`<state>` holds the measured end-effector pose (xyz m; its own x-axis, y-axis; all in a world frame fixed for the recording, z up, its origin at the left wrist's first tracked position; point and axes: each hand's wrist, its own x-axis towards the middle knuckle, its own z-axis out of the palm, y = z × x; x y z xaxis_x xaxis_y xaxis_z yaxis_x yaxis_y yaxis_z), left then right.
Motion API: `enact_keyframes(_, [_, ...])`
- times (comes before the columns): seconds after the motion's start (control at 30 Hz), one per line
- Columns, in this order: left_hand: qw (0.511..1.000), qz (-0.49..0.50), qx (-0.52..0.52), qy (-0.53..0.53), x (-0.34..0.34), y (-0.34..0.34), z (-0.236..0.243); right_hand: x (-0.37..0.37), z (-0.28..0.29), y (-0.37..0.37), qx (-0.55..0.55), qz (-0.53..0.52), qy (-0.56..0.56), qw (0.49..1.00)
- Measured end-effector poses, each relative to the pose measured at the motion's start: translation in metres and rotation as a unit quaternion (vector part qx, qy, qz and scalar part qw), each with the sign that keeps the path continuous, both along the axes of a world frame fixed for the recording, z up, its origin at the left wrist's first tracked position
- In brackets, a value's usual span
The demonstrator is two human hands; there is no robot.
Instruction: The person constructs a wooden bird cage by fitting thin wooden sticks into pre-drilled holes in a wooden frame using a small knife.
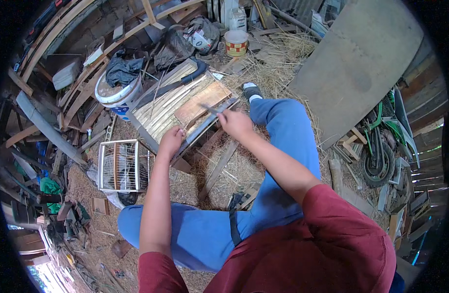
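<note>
A low bench (158, 115) topped with pale wooden slats stands before me, between my spread legs and the clutter behind. On it lies a flat light-brown board (202, 101). My right hand (235, 124) is closed round a knife (211, 109), its blade pointing left over the board's near edge; the handle is hidden in the fist. My left hand (171, 142) is at the bench's near edge, left of the knife, with its fingers curled together. Whatever may be between them is too small to make out. Behind the board lies a long dark tool with a black handle (195, 72).
A white bucket (118, 97) stands left of the bench, with a wire-and-wood cage (119, 166) nearer me. Behind the bench is a small tub (235, 44). A large grey panel (361, 63) leans at the right, near a wheel (379, 163). Straw and offcuts cover the floor.
</note>
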<state>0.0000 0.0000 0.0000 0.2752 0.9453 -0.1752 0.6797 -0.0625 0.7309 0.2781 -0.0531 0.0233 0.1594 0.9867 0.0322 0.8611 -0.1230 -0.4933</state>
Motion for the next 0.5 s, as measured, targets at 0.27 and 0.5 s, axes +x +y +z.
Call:
enact_keyframes(0.27, [0.999, -0.006, 0.044, 0.03, 0.0, -0.007, 0.007, -0.002, 0.007, -0.005, 0.043, -0.02, 0.01, 0.999])
enact_keyframes(0.5, [0.999, 0.009, 0.039, -0.003, -0.001, -0.007, 0.006, 0.006, -0.008, -0.002, 0.024, -0.076, 0.105, 0.991])
